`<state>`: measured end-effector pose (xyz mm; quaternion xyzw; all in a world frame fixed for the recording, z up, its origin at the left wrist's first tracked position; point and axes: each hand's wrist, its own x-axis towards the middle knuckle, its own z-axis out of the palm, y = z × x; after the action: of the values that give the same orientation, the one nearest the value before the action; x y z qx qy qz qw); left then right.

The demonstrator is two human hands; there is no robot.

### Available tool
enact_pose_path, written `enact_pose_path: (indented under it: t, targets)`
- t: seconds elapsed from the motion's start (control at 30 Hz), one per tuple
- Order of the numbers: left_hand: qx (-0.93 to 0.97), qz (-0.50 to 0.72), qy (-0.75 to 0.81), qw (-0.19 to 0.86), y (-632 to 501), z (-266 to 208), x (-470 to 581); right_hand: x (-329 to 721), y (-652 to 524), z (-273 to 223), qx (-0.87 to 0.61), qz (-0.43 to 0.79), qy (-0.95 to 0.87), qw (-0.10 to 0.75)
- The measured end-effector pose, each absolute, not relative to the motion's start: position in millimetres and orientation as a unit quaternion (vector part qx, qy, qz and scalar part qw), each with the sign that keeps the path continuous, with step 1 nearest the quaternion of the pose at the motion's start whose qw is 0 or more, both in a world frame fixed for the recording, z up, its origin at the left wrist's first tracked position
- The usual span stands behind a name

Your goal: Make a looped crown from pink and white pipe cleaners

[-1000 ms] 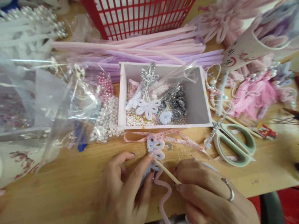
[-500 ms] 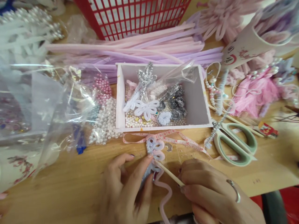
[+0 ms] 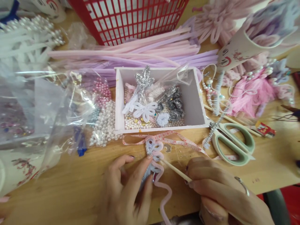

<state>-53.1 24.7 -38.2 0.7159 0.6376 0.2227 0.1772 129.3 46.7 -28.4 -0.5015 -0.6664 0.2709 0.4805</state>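
My left hand [image 3: 128,184] pinches a pale blue and pink pipe-cleaner craft [image 3: 154,153] made of small loops, low over the table. From its lower side a loose pink pipe-cleaner tail [image 3: 167,193] curls down toward the front edge. My right hand [image 3: 217,184] is closed around a thin wooden stick [image 3: 177,170]. The stick's tip lies at the right edge of the loops; whether it touches them I cannot tell. Just behind the craft runs a pink measuring tape [image 3: 161,136]. Part of the craft is hidden beneath my left fingers.
A white box [image 3: 201,103] of beads and silver tinsel pieces stands behind my hands. Green-handled scissors [image 3: 234,143] lie to the right. Plastic bags and white beads [image 3: 104,125] are at left. Pink and purple pipe cleaners [image 3: 140,53] and a red basket [image 3: 131,22] are farther back.
My right hand has drawn the stick slightly to the right, away from the middle of the loops. My left hand keeps its pinch. The view has shifted a little.
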Motion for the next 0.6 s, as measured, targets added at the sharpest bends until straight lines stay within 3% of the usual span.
enact_pose_path:
  t: [0.37,0.6]
  targets:
    - [0.714,0.221,0.64,0.178,23.6,-39.9,-53.1,117.4,47.5,-31.1,-0.516,0.247,-0.65,0.5]
    - [0.719,0.233,0.635,0.161,24.1,-41.4,-52.3,136.6,59.2,-28.6,-0.419,0.269,-0.734,0.463]
